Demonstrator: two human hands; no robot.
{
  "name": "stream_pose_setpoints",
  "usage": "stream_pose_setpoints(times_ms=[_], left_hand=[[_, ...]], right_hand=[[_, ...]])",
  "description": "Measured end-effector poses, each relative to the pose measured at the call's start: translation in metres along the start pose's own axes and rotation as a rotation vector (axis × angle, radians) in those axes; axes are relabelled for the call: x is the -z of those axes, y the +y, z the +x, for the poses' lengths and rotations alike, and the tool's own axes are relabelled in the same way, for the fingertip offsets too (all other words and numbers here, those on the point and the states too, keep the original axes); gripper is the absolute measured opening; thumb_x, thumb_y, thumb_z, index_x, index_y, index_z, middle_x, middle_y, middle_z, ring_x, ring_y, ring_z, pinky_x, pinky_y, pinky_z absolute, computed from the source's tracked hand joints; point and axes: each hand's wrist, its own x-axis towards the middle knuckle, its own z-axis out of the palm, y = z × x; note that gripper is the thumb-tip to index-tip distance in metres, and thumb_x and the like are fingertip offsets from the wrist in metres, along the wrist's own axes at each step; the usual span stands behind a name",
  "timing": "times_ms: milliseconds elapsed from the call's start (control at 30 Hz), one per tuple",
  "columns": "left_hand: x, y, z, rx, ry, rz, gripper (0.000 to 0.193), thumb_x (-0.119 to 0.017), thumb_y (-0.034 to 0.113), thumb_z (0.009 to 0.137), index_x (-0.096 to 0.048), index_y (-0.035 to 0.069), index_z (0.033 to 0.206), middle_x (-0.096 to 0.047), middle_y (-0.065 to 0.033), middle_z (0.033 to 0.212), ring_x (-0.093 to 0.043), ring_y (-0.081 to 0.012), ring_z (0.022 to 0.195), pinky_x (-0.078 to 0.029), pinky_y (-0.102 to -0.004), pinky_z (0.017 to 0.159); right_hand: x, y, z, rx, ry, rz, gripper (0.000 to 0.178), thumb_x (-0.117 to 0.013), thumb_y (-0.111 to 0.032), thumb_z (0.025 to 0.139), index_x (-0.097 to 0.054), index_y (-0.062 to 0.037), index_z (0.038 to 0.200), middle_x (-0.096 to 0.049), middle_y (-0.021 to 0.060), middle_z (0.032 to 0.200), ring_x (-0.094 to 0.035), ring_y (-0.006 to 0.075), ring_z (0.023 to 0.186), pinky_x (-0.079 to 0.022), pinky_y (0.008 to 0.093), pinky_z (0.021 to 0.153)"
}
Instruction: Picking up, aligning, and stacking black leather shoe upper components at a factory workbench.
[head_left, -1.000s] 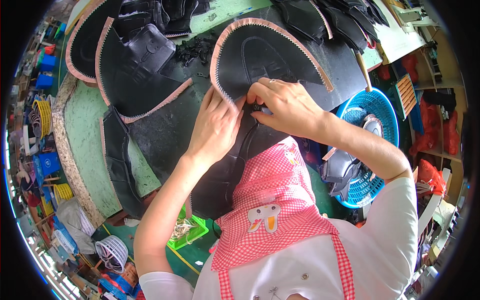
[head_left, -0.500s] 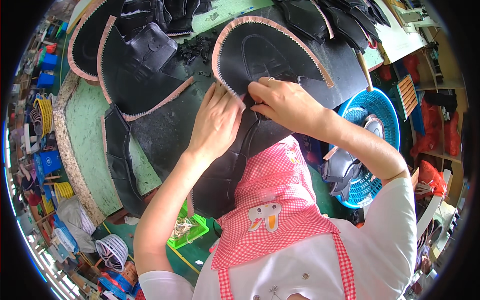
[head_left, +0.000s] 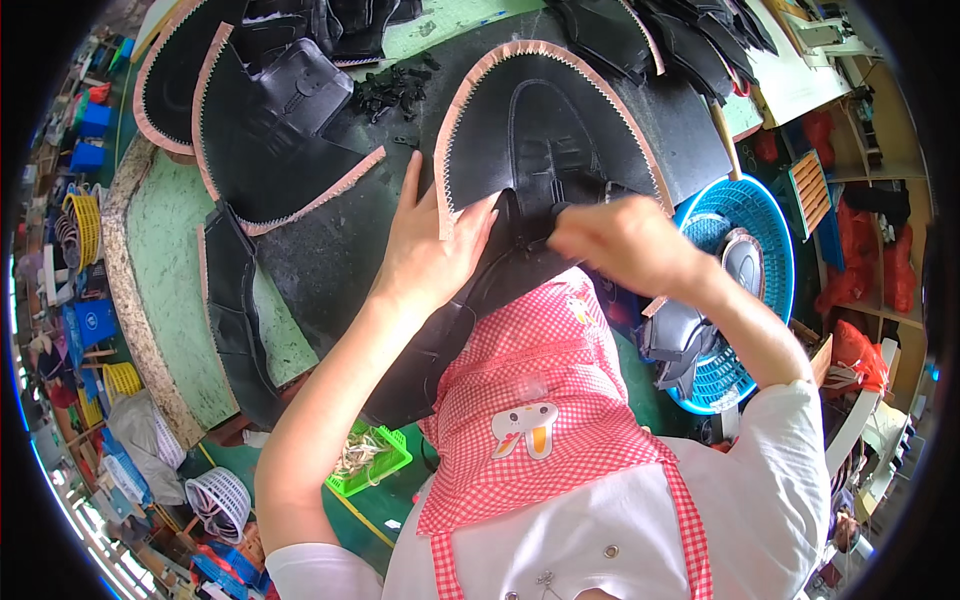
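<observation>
The black curved piece [head_left: 480,130] is lying in the middle of the dark board [head_left: 310,260], its rounded end pointing far and its near end coming between the two hands. The left hand [head_left: 430,250] is resting at its near left corner, partly spread, with one finger stretching far and others disappearing beneath the edge; whether they are pinching it, I cannot tell. The right hand [head_left: 635,245] is showing blurred just right of the near end, fingers curling inward beside a dark strap [head_left: 558,210]; the blur is hiding whether it is gripping that strap. The piece is looking like leather or something similar: probably light, bending easily yet keeping its curve, smooth enough to be slightly slippery, and unlikely to break. The pale toothed border [head_left: 520,48] is seeming thinner and easier to crease, so the black body just inside it is offering a better hold. Raised marks resembling lettering are showing on the middle of the piece, and a rabbit picture [head_left: 525,430] is decorating the red checked apron [head_left: 560,360].
</observation>
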Motion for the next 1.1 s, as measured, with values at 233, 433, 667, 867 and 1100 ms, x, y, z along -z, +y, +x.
stream_pose_setpoints(times_ms=[233, 433, 667, 867, 1100], left_hand=[[0.008, 0.006, 0.001, 0.045, 0.009, -0.102, 0.038, -0.063, 0.010, 0.091, -0.061, 0.002, 0.129, -0.058, -0.0189, 0.131, -0.053, -0.0389, 0.124, -0.039, -0.0499, 0.112], [-0.004, 0.014, 0.000, 0.148, -0.056, -0.399, 0.038, -0.066, 0.013, 0.091, -0.060, -0.001, 0.125, -0.056, -0.0237, 0.129, -0.055, -0.0420, 0.119, -0.044, -0.0486, 0.103], [-0.008, 0.081, 0.051, -0.054, -0.098, -0.597, 0.039, -0.071, 0.008, 0.084, -0.063, -0.001, 0.121, -0.046, -0.0262, 0.144, -0.049, -0.0417, 0.130, -0.042, -0.0451, 0.107], [0.000, 0.052, 0.064, -0.102, 0.045, -0.407, 0.051, -0.066, 0.002, 0.085, -0.063, 0.018, 0.133, -0.045, -0.0139, 0.149, -0.043, -0.0355, 0.137, -0.038, -0.0455, 0.112], [0.101, -0.083, -0.023, 0.413, 0.319, -0.079, 0.032, -0.060, -0.001, 0.089, -0.070, 0.008, 0.118, -0.066, -0.0097, 0.121, -0.060, -0.0262, 0.116, -0.046, -0.0373, 0.101]], right_hand=[[0.011, 0.019, -0.039, -0.802, 0.108, 0.537, 0.039, -0.053, -0.030, 0.103, -0.071, 0.0005, 0.087, -0.068, 0.0060, 0.069, -0.064, 0.0089, 0.056, -0.048, 0.0212, 0.049], [-0.023, 0.014, -0.061, -0.724, 0.232, 1.025, 0.027, -0.067, -0.023, 0.097, -0.068, 0.0016, 0.107, -0.072, 0.0044, 0.092, -0.068, 0.0087, 0.081, -0.055, 0.0233, 0.067], [-0.023, -0.033, -0.084, -1.449, 0.599, 1.322, 0.033, -0.073, -0.020, 0.089, -0.065, -0.0046, 0.118, -0.067, 0.0037, 0.104, -0.061, 0.0154, 0.091, -0.050, 0.0293, 0.081], [-0.053, 0.116, -0.324, -0.688, 1.329, 1.570, 0.034, -0.054, -0.015, 0.099, -0.059, 0.0002, 0.129, -0.063, 0.0112, 0.128, -0.061, 0.0242, 0.118, -0.048, 0.0405, 0.104], [-0.065, 0.206, -0.428, -1.572, 0.278, 0.648, 0.040, -0.066, -0.038, 0.094, -0.057, -0.0090, 0.067, -0.055, 0.0040, 0.052, -0.054, 0.0167, 0.041, -0.040, 0.0295, 0.037]])
